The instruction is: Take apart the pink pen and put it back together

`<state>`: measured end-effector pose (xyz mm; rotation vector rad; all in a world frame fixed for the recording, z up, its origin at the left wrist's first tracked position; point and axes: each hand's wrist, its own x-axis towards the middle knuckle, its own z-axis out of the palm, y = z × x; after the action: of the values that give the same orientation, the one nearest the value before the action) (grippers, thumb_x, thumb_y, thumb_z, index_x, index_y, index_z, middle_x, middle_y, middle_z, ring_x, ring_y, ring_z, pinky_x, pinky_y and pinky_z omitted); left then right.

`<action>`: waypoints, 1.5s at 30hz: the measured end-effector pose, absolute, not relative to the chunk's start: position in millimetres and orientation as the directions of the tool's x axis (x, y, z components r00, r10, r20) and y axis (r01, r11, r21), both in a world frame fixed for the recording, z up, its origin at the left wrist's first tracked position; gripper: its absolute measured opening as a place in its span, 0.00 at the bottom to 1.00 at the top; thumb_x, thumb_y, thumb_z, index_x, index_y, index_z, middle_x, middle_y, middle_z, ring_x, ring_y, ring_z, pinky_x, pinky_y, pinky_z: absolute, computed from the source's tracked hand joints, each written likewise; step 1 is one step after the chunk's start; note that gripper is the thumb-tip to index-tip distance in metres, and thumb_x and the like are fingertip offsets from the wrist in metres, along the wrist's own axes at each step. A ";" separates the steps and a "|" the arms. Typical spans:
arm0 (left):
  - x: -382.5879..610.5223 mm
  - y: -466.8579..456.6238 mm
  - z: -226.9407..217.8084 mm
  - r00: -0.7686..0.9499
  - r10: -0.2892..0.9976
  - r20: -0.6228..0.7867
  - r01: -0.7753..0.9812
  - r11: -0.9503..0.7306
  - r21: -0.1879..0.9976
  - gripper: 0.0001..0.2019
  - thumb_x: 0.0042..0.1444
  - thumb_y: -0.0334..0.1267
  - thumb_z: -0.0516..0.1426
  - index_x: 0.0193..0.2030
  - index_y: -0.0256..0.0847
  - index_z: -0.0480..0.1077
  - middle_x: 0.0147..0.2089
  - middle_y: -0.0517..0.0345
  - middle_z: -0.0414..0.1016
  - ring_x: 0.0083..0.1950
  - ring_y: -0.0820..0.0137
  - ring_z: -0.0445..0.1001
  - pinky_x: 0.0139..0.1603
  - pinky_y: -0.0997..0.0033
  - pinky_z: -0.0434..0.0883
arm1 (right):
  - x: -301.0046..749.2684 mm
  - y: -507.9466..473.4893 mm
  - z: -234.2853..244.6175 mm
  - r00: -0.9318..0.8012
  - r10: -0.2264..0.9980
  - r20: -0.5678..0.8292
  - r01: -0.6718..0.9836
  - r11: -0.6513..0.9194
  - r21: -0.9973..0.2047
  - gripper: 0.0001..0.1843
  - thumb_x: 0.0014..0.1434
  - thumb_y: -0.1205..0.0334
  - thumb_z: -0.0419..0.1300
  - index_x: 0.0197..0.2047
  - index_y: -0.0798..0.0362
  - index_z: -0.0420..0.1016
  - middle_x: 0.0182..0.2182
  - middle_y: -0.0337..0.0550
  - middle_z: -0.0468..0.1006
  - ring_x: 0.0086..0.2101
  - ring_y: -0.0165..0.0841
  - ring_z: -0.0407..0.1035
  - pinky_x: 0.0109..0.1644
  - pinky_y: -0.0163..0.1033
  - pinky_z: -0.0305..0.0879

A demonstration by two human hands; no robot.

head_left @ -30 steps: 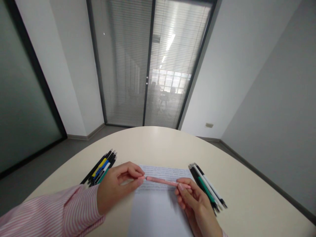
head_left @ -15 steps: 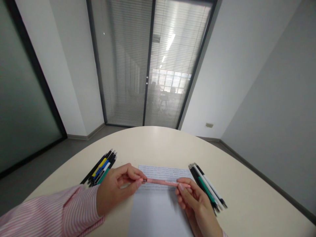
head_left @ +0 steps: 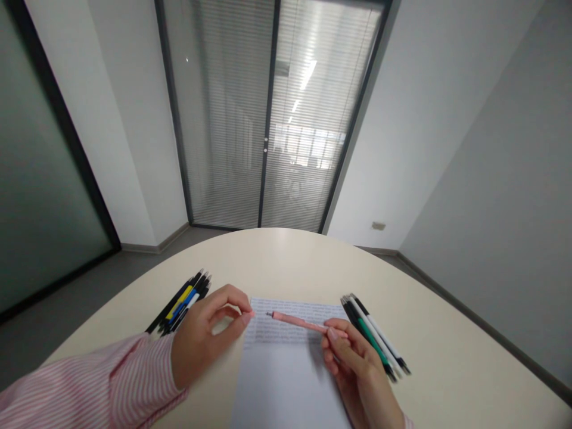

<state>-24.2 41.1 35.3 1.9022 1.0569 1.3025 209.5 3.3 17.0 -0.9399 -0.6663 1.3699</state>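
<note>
My right hand [head_left: 351, 351] grips a pink pen [head_left: 299, 322] near one end, between thumb and fingers. The pen lies nearly level above a sheet of paper [head_left: 286, 381], its thin dark tip pointing left. To the left, apart from that tip, my left hand [head_left: 214, 333] is closed in a pinch. A small pinkish spot shows at its fingertips; whether it is a loose part or a fingertip, I cannot tell. Lines of writing cover the upper part of the paper.
Several pens [head_left: 181, 301] with black, yellow, blue and white bodies lie left of my left hand. Another row of pens [head_left: 375, 333], black, green and white, lies right of my right hand. The round cream table [head_left: 277, 256] faces a glass partition with blinds [head_left: 232, 149].
My left hand has come off the pen's left end and moved slightly left and up. The pen's left end has tilted up, baring its tip, while my right hand keeps hold.
</note>
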 end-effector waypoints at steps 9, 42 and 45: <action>-21.3 37.0 15.8 0.416 0.829 0.373 0.549 -0.556 0.624 0.06 0.45 0.26 0.55 0.23 0.40 0.67 0.26 0.61 0.76 0.28 0.72 0.73 0.32 0.75 0.66 | 206.6 2.6 19.4 0.108 0.987 -0.120 -0.510 -0.048 -0.859 0.14 0.46 0.58 0.73 0.33 0.55 0.75 0.21 0.36 0.71 0.22 0.25 0.59 0.25 0.29 0.55; -21.1 35.7 32.9 0.261 0.878 0.401 -0.151 -0.374 0.915 0.08 0.48 0.29 0.64 0.25 0.38 0.68 0.32 0.54 0.79 0.35 0.69 0.77 0.38 0.74 0.73 | 209.7 3.7 19.7 0.061 0.986 -0.156 -0.526 -0.101 -0.845 0.14 0.45 0.60 0.74 0.33 0.56 0.77 0.22 0.37 0.72 0.24 0.25 0.62 0.27 0.27 0.60; -21.8 35.8 33.0 0.261 0.901 0.347 -0.227 -0.292 0.929 0.12 0.52 0.40 0.65 0.27 0.38 0.66 0.32 0.54 0.79 0.34 0.69 0.77 0.36 0.73 0.74 | 209.7 2.8 19.8 0.069 0.986 -0.152 -0.528 -0.093 -0.844 0.13 0.46 0.60 0.73 0.33 0.56 0.77 0.23 0.37 0.72 0.23 0.25 0.62 0.26 0.27 0.60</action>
<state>-21.8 35.8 33.0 1.4283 0.6763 1.2886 209.7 2.8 19.8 -0.9292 -0.6568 1.4315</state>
